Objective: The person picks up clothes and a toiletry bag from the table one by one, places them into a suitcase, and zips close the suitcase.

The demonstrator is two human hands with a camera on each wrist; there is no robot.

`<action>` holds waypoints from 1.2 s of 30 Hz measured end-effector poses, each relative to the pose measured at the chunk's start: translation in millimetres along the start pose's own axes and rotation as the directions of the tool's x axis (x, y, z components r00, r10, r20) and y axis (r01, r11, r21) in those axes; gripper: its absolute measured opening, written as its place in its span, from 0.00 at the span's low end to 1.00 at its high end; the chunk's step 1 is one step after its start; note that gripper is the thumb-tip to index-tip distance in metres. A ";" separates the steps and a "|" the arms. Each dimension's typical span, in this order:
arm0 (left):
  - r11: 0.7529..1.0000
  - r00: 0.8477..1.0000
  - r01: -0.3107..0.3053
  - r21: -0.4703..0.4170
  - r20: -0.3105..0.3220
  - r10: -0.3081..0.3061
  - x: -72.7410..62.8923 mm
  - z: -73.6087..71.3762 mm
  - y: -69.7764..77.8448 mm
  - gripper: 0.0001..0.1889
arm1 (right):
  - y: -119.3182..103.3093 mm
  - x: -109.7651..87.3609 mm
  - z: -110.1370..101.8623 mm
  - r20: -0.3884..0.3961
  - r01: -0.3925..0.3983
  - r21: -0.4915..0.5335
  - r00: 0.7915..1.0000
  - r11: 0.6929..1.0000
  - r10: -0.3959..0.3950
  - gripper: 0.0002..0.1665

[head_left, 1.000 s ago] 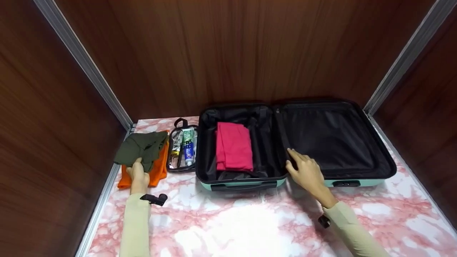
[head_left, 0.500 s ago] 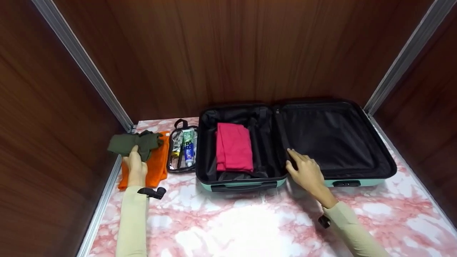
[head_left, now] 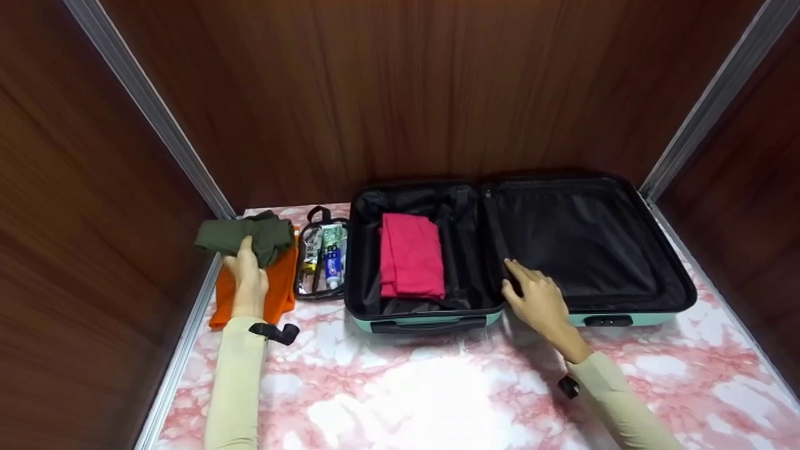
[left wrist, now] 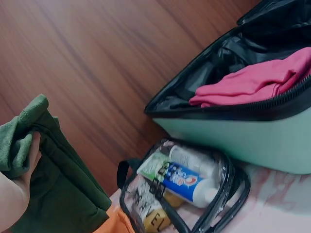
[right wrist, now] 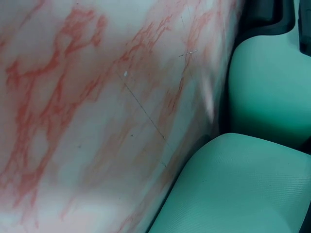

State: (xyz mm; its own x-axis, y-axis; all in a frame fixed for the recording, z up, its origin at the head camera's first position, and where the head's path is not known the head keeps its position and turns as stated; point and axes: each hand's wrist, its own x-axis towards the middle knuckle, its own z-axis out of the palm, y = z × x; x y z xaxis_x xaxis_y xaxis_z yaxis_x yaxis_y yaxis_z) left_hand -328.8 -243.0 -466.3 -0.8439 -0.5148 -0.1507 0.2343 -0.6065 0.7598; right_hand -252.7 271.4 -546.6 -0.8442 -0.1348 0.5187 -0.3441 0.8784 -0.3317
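My left hand point(head_left: 249, 272) grips a folded dark green garment point(head_left: 247, 237), its thumb on top. In the left wrist view the green garment point(left wrist: 58, 179) hangs in thick layers, and fingers show between its folds. Below it lies an orange garment point(head_left: 280, 281), partly covered by the hand. My right hand point(head_left: 536, 300) rests with extended fingers at the middle edge of the open suitcase point(head_left: 431, 322), where the two halves meet. A folded pink garment point(head_left: 411, 256) lies in the suitcase's left half. The right wrist view shows the mint shell point(right wrist: 243, 184) but no hand.
A clear toiletry pouch point(head_left: 322, 290) with black trim, holding a toothpaste tube point(head_left: 332, 265) and other items, lies between the orange garment and the suitcase. Brown wood-grain walls point(head_left: 400, 94) enclose the pink-and-white marbled surface point(head_left: 387, 387) on three sides.
The green garment has been lifted off the orange one and its hanging part has swung into a narrower bundle; it moved slightly left, then back right and away. The right hand has stayed put.
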 end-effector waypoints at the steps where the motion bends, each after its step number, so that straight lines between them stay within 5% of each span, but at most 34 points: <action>1: 1.000 1.000 -0.004 0.000 0.005 0.004 -0.7 1.9 -0.1 0.33 | -0.1 0.0 0.1 0.000 0.001 0.000 1.000 1.000 -0.001 0.26; 36: 1.000 0.994 -0.013 -0.003 0.104 0.014 -35.0 56.8 -5.4 0.35 | 6.0 -0.5 -5.8 0.007 -0.028 0.003 1.000 1.000 0.028 0.26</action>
State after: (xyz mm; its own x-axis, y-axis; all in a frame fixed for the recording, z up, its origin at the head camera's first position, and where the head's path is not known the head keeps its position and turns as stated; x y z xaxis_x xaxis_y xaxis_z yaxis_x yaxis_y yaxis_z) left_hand -328.0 -187.2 -429.2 -0.8864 -0.4570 -0.0737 0.2470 -0.6016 0.7596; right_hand -252.0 279.4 -544.2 -0.8567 -0.1133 0.5032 -0.3211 0.8807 -0.3483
